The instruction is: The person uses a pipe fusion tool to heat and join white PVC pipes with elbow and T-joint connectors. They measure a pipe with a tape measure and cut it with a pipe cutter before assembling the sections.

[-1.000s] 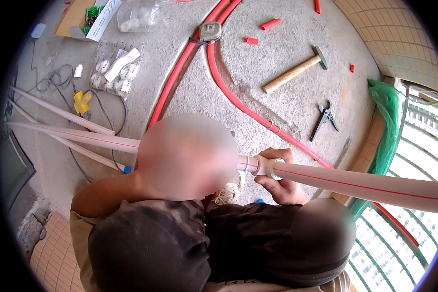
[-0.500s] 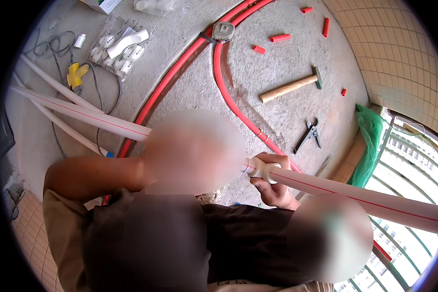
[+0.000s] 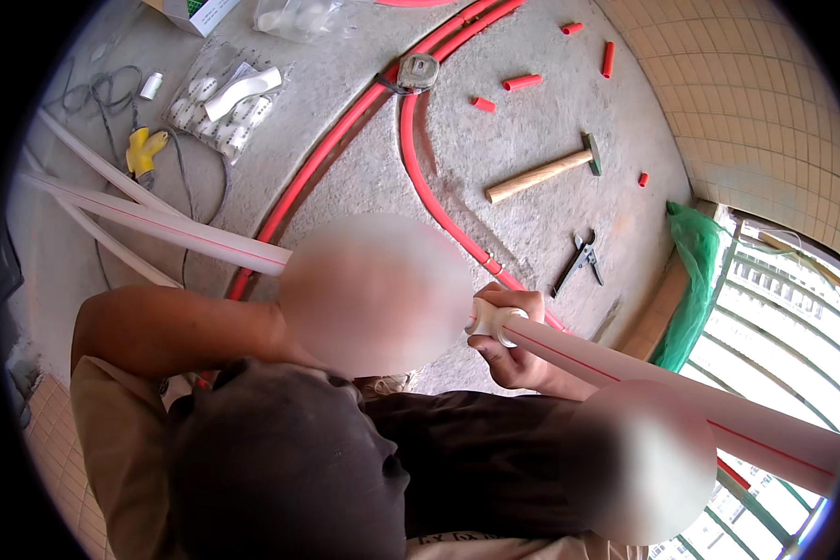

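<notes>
My right hand (image 3: 511, 362) is closed round a white plastic pipe fitting (image 3: 482, 316). A long white pipe with a red stripe (image 3: 644, 385) runs from the fitting out to the lower right. My left forearm (image 3: 182, 327) reaches in from the left and ends in a blurred oval, which hides the hand and its fingers. Another white red-striped pipe (image 3: 187, 235) comes from the far left and disappears into the same blur, so how the left hand meets it cannot be seen.
Red conduit (image 3: 294, 191) curves across the concrete floor, with a tape measure (image 3: 418, 72) on it. A hammer (image 3: 543, 175), cutting pliers (image 3: 580, 263) and short red tube pieces (image 3: 523, 82) lie beyond. Bagged white fittings (image 3: 222, 105) and a yellow connector (image 3: 144, 149) are left; green netting (image 3: 691, 271) hangs right.
The outer end of the right-hand pipe has swung lower in the picture, and its red stripe slopes more steeply. My right hand keeps its grip on the fitting. The view has shifted slightly.
</notes>
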The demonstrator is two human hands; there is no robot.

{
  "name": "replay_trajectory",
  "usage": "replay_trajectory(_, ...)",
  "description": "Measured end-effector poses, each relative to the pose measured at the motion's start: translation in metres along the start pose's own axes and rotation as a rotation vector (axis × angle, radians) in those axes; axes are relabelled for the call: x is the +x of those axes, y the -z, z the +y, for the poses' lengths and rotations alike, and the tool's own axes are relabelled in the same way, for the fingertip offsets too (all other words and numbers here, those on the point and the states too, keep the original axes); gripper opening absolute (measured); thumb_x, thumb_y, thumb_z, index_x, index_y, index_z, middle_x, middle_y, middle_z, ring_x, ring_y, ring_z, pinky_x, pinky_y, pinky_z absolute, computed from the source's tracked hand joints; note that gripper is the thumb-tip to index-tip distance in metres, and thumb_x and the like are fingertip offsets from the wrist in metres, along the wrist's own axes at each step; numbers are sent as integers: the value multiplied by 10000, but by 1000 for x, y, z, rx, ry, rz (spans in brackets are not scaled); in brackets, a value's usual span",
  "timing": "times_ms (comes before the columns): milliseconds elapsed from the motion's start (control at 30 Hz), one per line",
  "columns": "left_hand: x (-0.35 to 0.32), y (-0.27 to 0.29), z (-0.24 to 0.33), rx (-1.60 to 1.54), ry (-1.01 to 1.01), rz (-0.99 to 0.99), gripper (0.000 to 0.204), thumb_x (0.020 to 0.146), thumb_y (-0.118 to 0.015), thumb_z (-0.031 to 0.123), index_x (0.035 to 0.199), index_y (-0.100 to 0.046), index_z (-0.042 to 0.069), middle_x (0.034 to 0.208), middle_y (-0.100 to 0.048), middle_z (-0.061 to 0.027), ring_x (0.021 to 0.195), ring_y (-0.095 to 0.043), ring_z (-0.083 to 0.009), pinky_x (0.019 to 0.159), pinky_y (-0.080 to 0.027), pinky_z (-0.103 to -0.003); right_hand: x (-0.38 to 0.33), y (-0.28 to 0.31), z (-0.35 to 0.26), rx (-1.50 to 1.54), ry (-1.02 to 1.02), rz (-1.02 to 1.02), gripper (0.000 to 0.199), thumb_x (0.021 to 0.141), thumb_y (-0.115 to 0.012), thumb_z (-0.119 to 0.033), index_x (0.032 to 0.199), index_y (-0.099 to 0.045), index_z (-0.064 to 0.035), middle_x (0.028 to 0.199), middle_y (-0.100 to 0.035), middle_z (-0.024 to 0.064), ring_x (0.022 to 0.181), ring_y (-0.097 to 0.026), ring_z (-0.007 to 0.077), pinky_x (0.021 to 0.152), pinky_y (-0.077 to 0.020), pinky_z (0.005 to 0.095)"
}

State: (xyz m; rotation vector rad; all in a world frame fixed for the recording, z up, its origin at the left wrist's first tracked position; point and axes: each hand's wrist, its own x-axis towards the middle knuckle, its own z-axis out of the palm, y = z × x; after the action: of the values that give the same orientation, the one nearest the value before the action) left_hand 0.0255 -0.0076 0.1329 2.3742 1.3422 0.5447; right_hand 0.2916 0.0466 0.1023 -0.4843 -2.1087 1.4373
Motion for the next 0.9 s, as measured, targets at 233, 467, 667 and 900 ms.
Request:
replay_trajectory(233, -13, -19, -9, -210, -65, 210, 349, 873, -623, 252, 1183, -605, 93, 1152, -596, -96, 1080, -573, -292, 876, -454, -474, 6, -8, -1, 39, 25, -7, 448, 964, -663, -155, 1237, -369, 43, 1120, -490, 217, 760, -538, 230, 632, -442, 376)
replay_trajectory(467, -7, 9, -3, 20, -52, -62, 276, 804, -662, 260, 923, -630, 13, 845, -648, -144, 736, -655, -260, 607, -502, -393, 4, -14, -6, 59, -53, 4, 460, 961, -668, -153, 1230, -357, 53, 1040, -534, 205, 752, -543, 211, 624, -438, 348)
replay_trajectory(667, -7, 5, -3, 5, -73, 90, 271, 777, -682, 249, 735, -604, -7, 622, -619, -141, 492, -622, -229, 445, -461, -346, 3, -21, -15, 92, -108, 35, 476, 956, -677, -153, 1227, -346, 56, 951, -562, 191, 747, -540, 207, 627, -437, 342)
replay_trajectory(900, -13, 12, 8, -1, -9, 58, 262, 749, -676, 240, 754, -620, -16, 629, -617, -138, 527, -629, -224, 473, -463, -355, 7, -20, -20, 49, -82, 17, 485, 951, -685, -152, 1225, -350, 67, 989, -549, 200, 760, -549, 213, 631, -443, 337)
